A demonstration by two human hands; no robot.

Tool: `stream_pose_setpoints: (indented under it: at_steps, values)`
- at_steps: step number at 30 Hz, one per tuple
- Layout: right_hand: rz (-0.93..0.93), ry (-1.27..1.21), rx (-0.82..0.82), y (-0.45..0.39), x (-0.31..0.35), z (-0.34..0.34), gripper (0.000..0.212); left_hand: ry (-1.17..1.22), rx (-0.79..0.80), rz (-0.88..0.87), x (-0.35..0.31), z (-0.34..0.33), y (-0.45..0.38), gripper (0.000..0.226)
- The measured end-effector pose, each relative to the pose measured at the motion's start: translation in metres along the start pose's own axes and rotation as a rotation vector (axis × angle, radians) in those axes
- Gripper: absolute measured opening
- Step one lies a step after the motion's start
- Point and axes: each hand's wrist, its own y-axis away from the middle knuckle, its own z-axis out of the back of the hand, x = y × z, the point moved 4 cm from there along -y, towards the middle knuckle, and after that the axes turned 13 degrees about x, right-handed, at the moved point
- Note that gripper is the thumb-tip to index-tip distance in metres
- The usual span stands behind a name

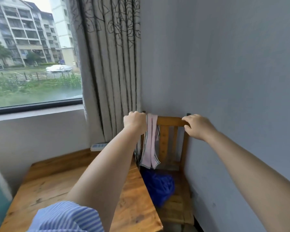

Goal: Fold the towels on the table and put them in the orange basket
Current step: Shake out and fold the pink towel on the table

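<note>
Up at the chair's top rail (170, 121), the left hand (135, 122) curls round the left end, beside a pink towel (150, 144) draped over it; the right hand (197, 127) grips the right end. Chair sits tight between wall (233, 72) and wooden table (45, 185) edge. A blue cloth (159, 186) lies on the seat. No basket shows.

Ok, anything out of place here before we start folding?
Yes: the pink towel hangs over the chair back, not on the table, and no orange basket shows. A blue cloth lies crumpled on the seat.
</note>
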Motion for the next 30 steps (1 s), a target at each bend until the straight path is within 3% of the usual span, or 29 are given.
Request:
stream_pose_setpoints:
  at_steps: [8,16,28,30]
  values:
    - [-0.015,-0.034,0.010,-0.138,-0.022,-0.006,0.038,-0.024,0.012,-0.024,0.006,0.004,-0.145,0.029]
    - [0.062,-0.180,0.017,-0.246,-0.027,-0.054,0.028,0.031,0.169,0.008,0.011,-0.054,-0.252,0.027]
    - [0.141,-0.396,0.193,-0.412,-0.048,-0.176,0.022,0.469,0.377,0.237,-0.002,-0.178,-0.372,0.034]
    - [0.171,-0.389,0.211,-0.430,-0.049,-0.191,0.032,0.527,0.378,0.299,-0.005,-0.192,-0.386,0.037]
